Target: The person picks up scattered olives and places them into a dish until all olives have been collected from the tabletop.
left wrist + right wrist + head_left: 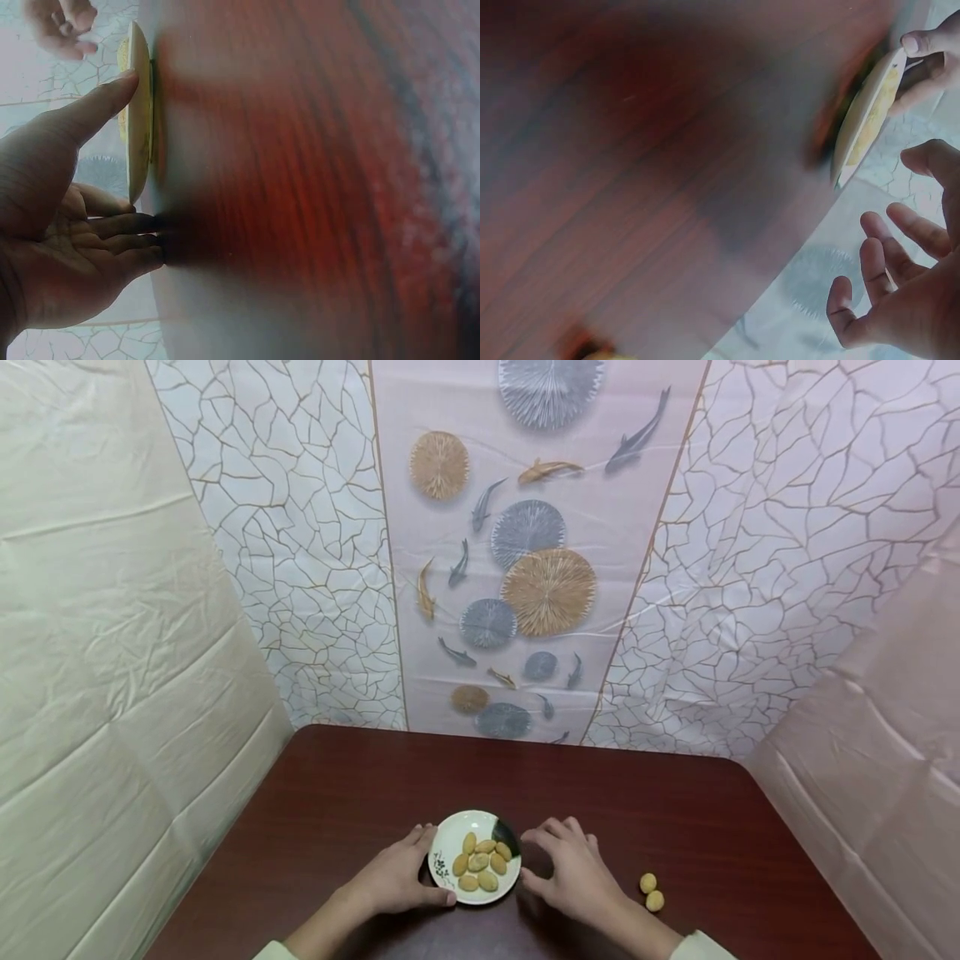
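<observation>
A small white plate (474, 895) with a dark patch and a floral print sits on the table, holding several tan, oval, nut-like pieces (477, 862). My left hand (397, 872) grips its left rim, thumb at the near side and fingers at the far side; the left wrist view shows the thumb (112, 94) right on the rim. Beside the plate's right edge, my right hand (570, 868) holds nothing, its fingers loosely bent and spread. The right wrist view shows a gap between this hand (907, 292) and the plate (862, 116).
Two similar oval pieces (651, 893) lie on the dark red wooden table (360, 785), right of my right forearm. A patterned cloth (330, 527) hangs behind the table's far edge, and pale padded sheets (112, 652) stand along the sides.
</observation>
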A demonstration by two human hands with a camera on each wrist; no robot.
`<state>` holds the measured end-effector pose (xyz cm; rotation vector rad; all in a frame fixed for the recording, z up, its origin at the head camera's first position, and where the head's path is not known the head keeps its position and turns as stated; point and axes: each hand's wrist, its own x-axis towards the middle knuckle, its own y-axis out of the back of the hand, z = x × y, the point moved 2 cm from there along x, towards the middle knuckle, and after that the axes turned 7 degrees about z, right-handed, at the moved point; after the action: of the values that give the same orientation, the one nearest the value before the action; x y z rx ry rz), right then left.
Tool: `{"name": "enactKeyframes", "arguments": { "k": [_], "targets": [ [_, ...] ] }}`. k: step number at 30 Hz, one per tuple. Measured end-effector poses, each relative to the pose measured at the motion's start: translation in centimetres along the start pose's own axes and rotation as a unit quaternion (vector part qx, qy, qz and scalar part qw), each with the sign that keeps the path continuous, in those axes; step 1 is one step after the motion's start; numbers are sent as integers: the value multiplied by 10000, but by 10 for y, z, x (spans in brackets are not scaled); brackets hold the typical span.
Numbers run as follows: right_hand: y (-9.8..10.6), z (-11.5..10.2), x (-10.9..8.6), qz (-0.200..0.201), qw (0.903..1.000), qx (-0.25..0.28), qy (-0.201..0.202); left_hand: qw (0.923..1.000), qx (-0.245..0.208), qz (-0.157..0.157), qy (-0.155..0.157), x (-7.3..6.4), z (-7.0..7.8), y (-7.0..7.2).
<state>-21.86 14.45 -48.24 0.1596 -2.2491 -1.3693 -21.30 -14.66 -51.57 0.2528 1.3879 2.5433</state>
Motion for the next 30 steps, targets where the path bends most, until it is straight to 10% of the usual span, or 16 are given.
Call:
{"name": "enactKeyframes", "arguments": {
  "k": [30],
  "targets": [
    [53,76,-59,562,9920,-1023,-479,10000,-41,-9,3,0,0,0]
  ]
}}
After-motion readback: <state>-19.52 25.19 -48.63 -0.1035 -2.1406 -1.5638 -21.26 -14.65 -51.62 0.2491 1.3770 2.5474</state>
